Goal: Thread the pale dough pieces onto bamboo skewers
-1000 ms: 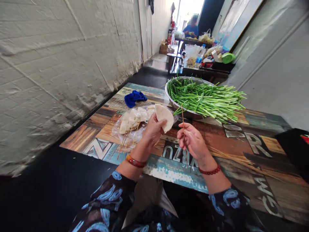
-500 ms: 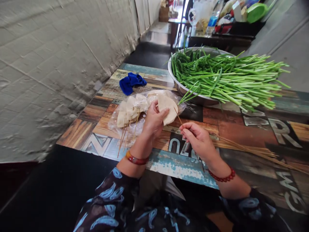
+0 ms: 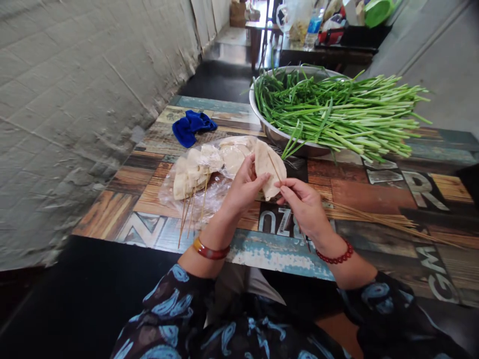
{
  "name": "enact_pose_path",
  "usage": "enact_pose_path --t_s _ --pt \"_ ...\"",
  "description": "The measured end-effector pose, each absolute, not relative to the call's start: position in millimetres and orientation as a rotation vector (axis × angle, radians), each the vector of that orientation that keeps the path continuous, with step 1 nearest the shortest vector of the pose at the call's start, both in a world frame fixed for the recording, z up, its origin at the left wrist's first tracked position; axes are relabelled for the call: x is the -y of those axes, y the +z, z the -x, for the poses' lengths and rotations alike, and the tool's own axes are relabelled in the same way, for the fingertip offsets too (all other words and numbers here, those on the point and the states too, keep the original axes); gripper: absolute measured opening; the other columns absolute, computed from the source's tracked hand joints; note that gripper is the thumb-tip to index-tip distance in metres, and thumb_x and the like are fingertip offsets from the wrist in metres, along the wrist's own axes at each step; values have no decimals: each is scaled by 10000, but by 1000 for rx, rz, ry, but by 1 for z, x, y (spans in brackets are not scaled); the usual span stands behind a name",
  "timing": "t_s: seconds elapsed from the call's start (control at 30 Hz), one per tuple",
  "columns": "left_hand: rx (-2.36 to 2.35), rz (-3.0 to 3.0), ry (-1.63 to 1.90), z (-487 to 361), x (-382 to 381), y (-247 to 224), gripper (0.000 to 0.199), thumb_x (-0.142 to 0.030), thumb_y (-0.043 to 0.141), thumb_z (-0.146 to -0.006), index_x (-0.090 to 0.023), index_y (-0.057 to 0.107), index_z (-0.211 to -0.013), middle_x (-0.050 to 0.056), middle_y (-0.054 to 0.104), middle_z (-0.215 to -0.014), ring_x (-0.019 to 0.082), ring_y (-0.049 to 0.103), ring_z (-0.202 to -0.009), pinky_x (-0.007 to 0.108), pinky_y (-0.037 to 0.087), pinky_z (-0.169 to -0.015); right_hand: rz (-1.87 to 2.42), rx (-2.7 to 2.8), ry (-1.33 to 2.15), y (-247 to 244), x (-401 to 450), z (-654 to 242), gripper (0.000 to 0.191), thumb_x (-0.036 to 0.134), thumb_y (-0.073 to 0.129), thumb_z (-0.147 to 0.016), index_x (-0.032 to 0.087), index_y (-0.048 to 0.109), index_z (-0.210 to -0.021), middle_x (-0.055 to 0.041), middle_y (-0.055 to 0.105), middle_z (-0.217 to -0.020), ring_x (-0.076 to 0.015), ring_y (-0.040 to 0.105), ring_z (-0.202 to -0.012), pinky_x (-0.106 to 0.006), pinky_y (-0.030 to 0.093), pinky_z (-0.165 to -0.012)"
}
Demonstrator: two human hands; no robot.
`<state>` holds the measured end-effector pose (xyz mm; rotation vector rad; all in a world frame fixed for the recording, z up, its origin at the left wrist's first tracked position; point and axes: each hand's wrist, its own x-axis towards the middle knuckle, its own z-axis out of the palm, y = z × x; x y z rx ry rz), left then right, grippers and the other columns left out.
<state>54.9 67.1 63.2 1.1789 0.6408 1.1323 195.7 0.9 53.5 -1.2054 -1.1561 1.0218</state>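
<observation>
A pale folded sheet (image 3: 272,162) of food, rounded along its outer edge, is held up above the near-middle part of the table, in front of the steel bowl. The left hand (image 3: 249,182) is clamped on its left side, the thumb pressed over the near face. A thin wooden skewer (image 3: 275,167) runs slantwise along that face; whether it pierces the sheet or only lies against it is hard to tell. The right hand (image 3: 305,204) pinches this skewer between thumb and fingers, close beside the sheet's lower right edge, and the skewer's other end sticks out below the palm.

Just left of the hands, a clear plastic bag (image 3: 219,199) lies spread out, with more pale sheets (image 3: 234,155) on it and a folded stack (image 3: 190,177) from which several skewers (image 3: 204,199) point toward the person. Right of the right hand, a loose bundle of skewers (image 3: 377,217) rests on the wood-patterned tabletop (image 3: 123,204), which bears large printed letters.

Behind the hands, the steel bowl (image 3: 258,107) is heaped with long green stalks (image 3: 355,117), their pale ends jutting over its right rim. A crumpled blue cloth (image 3: 190,127) lies beyond the bag. The left wrist wears 1 amber-red bangle (image 3: 211,250), the right 1 red beaded bracelet (image 3: 337,257). On a farther table stands 1 plastic bottle (image 3: 314,25).
</observation>
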Motion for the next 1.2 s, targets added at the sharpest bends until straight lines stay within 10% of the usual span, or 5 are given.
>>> enact_pose_path --t_s 0.33,0.6,1.2 --pt "-655 -1117 1161 -52 -68 66 445 -244 742 -726 -184 575 -1134 86 697 -1067 218 660 -992 336 538 -840 1167 1172 1020 59 -2 -197 205 367 638 -851 213 715 -961 -37 651 -1005 -103 584 -670 -230 511 -546" --pt "-813 -1012 1411 -42 -79 63 411 -247 760 -682 -168 584 -1045 79 695 -1052 207 665 -953 318 544 -817 1237 1237 1092 67 14 -202 260 347 592 -889 190 705 -1063 53 440 -595 -73 337 -481 -205 263 -414" --pt "-885 -1057 1471 -39 -81 68 316 -278 711 -751 -184 583 -1025 69 700 -1001 192 664 -927 300 529 -779 1355 1458 1073 79 28 -193 330 248 523 -829 155 723 -1074 51 424 -577 -81 339 -460 -222 277 -429"
